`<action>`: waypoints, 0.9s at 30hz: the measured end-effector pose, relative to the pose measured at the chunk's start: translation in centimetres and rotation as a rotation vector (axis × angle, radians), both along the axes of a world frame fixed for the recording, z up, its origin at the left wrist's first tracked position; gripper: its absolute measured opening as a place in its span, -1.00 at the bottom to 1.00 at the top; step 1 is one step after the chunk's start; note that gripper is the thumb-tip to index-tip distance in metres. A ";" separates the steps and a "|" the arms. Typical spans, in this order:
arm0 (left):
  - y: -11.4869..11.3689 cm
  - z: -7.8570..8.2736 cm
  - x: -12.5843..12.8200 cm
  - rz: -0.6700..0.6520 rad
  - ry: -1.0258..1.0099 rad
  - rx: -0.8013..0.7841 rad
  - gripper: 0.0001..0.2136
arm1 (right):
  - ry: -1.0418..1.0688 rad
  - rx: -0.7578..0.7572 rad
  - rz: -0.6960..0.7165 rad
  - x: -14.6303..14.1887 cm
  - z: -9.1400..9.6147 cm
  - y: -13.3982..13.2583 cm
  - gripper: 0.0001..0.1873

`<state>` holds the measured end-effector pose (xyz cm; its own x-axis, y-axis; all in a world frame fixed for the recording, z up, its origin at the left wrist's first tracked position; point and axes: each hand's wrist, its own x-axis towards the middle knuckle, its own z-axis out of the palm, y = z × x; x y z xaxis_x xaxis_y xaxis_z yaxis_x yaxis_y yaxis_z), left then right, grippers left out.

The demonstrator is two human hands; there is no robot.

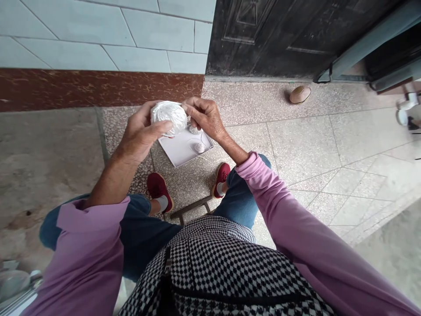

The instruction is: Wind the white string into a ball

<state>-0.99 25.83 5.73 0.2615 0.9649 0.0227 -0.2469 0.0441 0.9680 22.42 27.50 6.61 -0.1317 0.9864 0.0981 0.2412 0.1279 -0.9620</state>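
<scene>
My left hand (141, 131) is closed around a large white ball of yarn (169, 117), with the thumb across its front. At the ball's right side, my right hand (204, 115) pinches a white strand against or close to the wound surface. Below both hands a shallow white tray or box lid (179, 151) lies on the floor. A smaller white yarn ball (199, 148) rests in it, and another small ball (194, 130) shows partly beneath my right hand. Loose white strands trail over the tray's right edge.
My red shoes (160, 192) stand on the speckled floor, with a dark stool bar (190, 207) between my legs. Ahead are a tiled wall (141, 33) and a dark door (263, 39). A rounded tan object (300, 94) lies near the door. Clutter with a clear container (15, 283) is at lower left.
</scene>
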 end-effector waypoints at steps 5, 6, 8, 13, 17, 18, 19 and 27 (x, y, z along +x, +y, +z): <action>0.3 0.6 -0.2 0.013 -0.166 -0.013 -0.31 | -0.109 0.018 0.099 -0.4 0.2 -0.8 -0.09; 0.2 0.9 -0.1 0.036 -0.186 -0.031 -0.35 | -0.149 0.025 0.114 -0.6 0.4 -1.3 -0.10; -0.2 1.5 0.4 0.098 -0.204 -0.084 -0.43 | -0.236 0.023 0.150 -1.1 0.9 -2.3 -0.16; -0.8 2.1 1.8 0.292 -0.201 -0.128 -0.49 | -0.511 -0.032 0.308 -2.6 2.3 -4.8 -0.55; -0.2 0.3 1.6 0.320 -0.136 -0.092 -0.34 | -0.680 -0.021 0.500 -3.3 3.7 -6.3 -0.64; 0.1 -0.3 1.5 0.327 -0.096 -0.065 -0.28 | -0.676 -0.011 0.530 -3.2 4.1 -6.5 -0.63; 0.3 -0.7 1.3 0.328 -0.048 -0.035 -0.21 | -0.643 -0.003 0.545 -3.0 4.6 -6.7 -0.62; -0.9 0.7 1.2 -0.012 0.148 0.011 -0.50 | -0.192 0.013 0.247 1.7 6.9 -4.3 -0.32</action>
